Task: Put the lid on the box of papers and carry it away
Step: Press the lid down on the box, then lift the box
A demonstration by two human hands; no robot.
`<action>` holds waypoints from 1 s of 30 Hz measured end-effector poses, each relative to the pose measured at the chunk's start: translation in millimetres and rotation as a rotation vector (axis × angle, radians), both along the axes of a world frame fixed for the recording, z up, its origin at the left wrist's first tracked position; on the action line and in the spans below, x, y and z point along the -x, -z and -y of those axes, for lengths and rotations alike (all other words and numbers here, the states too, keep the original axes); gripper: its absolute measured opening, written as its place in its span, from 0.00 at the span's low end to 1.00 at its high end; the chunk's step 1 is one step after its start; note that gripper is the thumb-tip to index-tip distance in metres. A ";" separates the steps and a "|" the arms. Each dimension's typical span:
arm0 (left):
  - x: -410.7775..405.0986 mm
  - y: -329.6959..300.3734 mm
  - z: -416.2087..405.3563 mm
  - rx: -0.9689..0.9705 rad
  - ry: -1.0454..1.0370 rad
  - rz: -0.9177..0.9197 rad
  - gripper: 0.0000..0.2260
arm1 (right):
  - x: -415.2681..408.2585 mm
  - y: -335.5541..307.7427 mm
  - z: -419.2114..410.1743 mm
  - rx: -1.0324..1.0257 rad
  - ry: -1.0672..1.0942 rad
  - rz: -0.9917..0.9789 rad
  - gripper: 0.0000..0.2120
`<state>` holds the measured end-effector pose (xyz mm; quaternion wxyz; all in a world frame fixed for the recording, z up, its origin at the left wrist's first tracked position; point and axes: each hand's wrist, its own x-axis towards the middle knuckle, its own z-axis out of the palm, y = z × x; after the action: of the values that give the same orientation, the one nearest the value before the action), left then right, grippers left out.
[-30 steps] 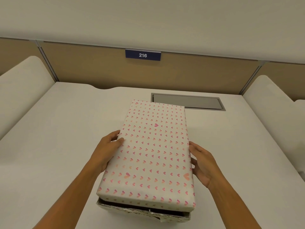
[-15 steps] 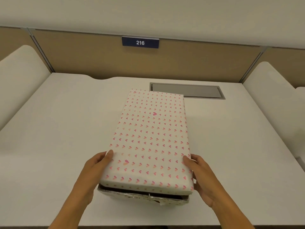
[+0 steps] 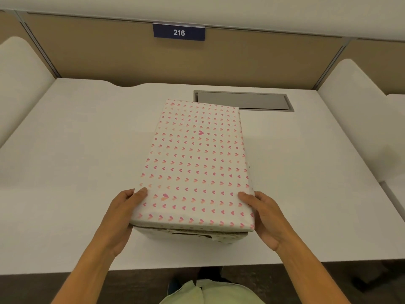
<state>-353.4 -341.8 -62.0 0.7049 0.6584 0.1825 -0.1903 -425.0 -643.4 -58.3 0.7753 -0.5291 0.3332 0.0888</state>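
At the near end of the white desk (image 3: 65, 172), the left hand (image 3: 122, 218) and right hand (image 3: 266, 218) clasp the heart-patterned white paper-covered lid (image 3: 195, 167) on its rectangular cardboard box (image 3: 192, 234), which, stiff and probably paper-heavy, is best lifted from beneath.

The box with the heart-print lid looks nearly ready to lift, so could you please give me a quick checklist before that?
1. Lid seated over the box: ok at the near edge; far edge cannot tell.
2. Left hand on the near left corner: ok.
3. Right hand on the near right corner: ok.
4. Fingers under the base: cannot tell.
5. Box fully on the desk: ok.
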 end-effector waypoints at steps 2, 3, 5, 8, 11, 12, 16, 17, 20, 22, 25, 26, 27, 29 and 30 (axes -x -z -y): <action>0.4 -0.7 -1.3 0.021 0.004 -0.001 0.13 | 0.3 -1.7 1.8 -0.026 -0.028 0.018 0.25; 0.3 -0.3 -2.2 0.029 0.007 -0.003 0.12 | 0.3 -2.3 2.9 -0.038 -0.041 0.025 0.24; 0.1 0.3 -3.2 0.049 0.017 -0.006 0.09 | 0.2 -2.1 5.0 -0.053 -0.063 0.034 0.23; 0.6 2.7 -3.9 0.055 0.024 0.001 0.08 | 1.2 1.1 7.5 -0.004 -0.100 0.033 0.22; 1.7 5.5 -2.3 0.029 0.028 0.004 0.09 | 2.2 3.2 11.6 0.061 -0.095 0.046 0.26; 2.2 6.2 -1.5 0.013 0.026 0.007 0.09 | 1.8 2.5 12.8 0.070 -0.091 0.051 0.27; 7.8 7.6 -0.9 -0.139 0.019 0.016 0.23 | 2.8 -4.0 14.7 0.158 -0.146 0.026 0.30; 11.7 7.7 -3.2 -0.188 0.017 0.011 0.28 | 6.2 -5.3 14.4 0.208 -0.173 0.003 0.32; 22.2 12.5 -13.1 -0.319 0.069 -0.013 0.34 | 19.4 -2.8 11.8 0.308 -0.285 -0.099 0.37; 27.7 14.1 -13.6 -0.303 0.091 -0.024 0.34 | 31.4 -3.2 8.1 0.380 -0.336 -0.126 0.34; 28.0 11.1 -7.2 -0.262 0.097 -0.032 0.31 | 39.0 -3.9 3.2 0.483 -0.335 -0.117 0.29; 28.3 9.9 -6.0 -0.261 0.099 -0.025 0.31 | 39.4 -4.4 2.1 0.481 -0.330 -0.105 0.29; 29.1 9.1 -5.3 -0.269 0.103 -0.013 0.31 | 39.3 -5.4 1.9 0.476 -0.324 -0.098 0.30; 31.7 8.5 -5.6 -0.293 0.111 0.015 0.30 | 38.7 -6.9 3.5 0.459 -0.325 -0.095 0.32; 32.4 8.3 -6.0 -0.297 0.107 0.024 0.30 | 38.6 -7.8 4.5 0.445 -0.330 -0.094 0.32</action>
<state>-385.8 -335.8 -70.4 0.5909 0.7663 0.1650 -0.1908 -463.5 -647.9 -50.5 0.5989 -0.7288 0.2892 0.1631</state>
